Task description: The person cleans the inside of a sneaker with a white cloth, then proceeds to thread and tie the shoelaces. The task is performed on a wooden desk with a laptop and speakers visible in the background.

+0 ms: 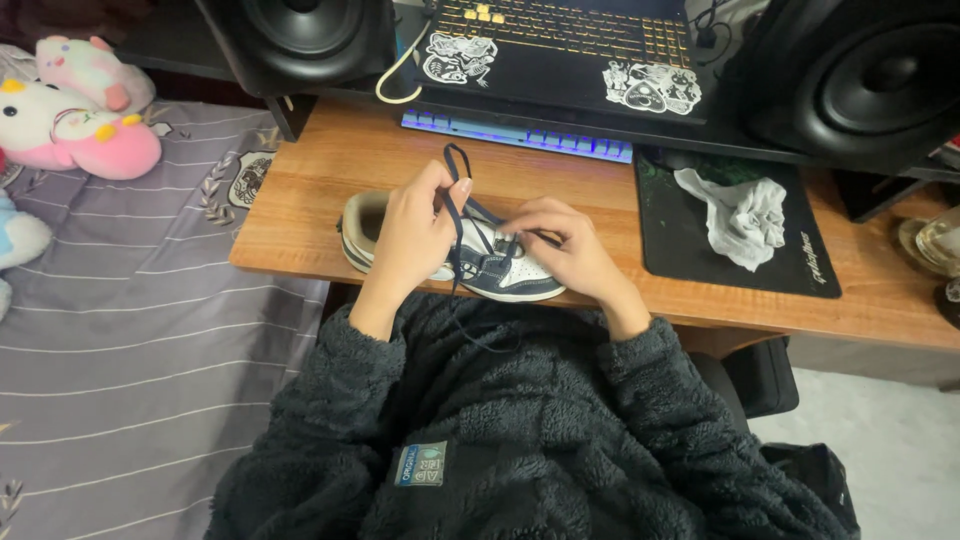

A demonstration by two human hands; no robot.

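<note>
A sneaker point(495, 268) lies on its side near the front edge of a wooden desk point(320, 190), right in front of the person. It is white with dark navy panels over the toe and along the lace area, a white sole edge, and a pale tan lining showing at the open heel end on the left. A dark navy lace point(452, 175) runs up from the eyelets in a thin loop that stands above the shoe, and a loose end trails down over the desk edge onto the dark fleece sleeve point(330, 400).

The left hand point(412, 240) rests over the heel half of the sneaker, its thumb and fingertips pinched on the lace just under the loop. The right hand point(570, 255) sits on the toe half, fingers curled and pressed close together at the eyelets; it seems to be nipping a bit of lace there, though the fingers hide the exact grip.

Behind the shoe are a lit keyboard point(515, 135) and a laptop point(560, 50). A crumpled white cloth point(745, 215) lies on a black mat point(690, 255) to the right.
</note>
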